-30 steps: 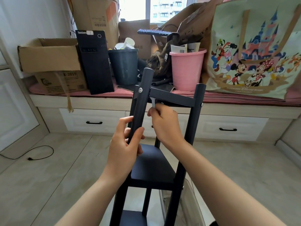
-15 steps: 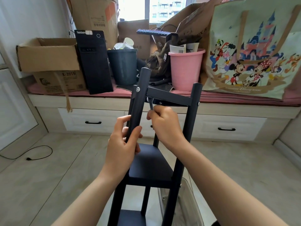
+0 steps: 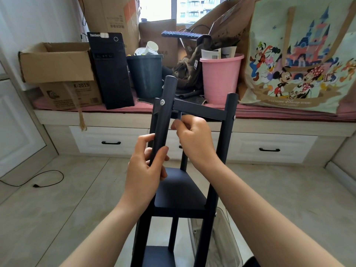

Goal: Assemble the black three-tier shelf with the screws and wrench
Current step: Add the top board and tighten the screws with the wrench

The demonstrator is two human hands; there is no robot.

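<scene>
The black shelf [image 3: 179, 191] is seen upright on the tiled floor [image 3: 57, 199], directly before the window seat [image 3: 289, 128]; its lowest tier is cut off by the bottom edge of the view. The near-left post [image 3: 163, 120] is gripped by the left hand [image 3: 146, 170], with the thumb laid over the front of it and the fingers curled round behind, their tips partly hidden by the post. The right hand [image 3: 194, 139] is held just under the top crossbar [image 3: 200, 110]; a thin metal wrench [image 3: 179, 118] is pinched between its curled fingers, and only a short stub of the tool is shown above the knuckles; where its tip is seated cannot be made out. A silver screw [image 3: 162, 102] is seen in the left post at the crossbar; a second [image 3: 234, 117] is glimpsed on the right post. A clear plastic bag [image 3: 217, 243] beside the shelf is only partly visible.
</scene>
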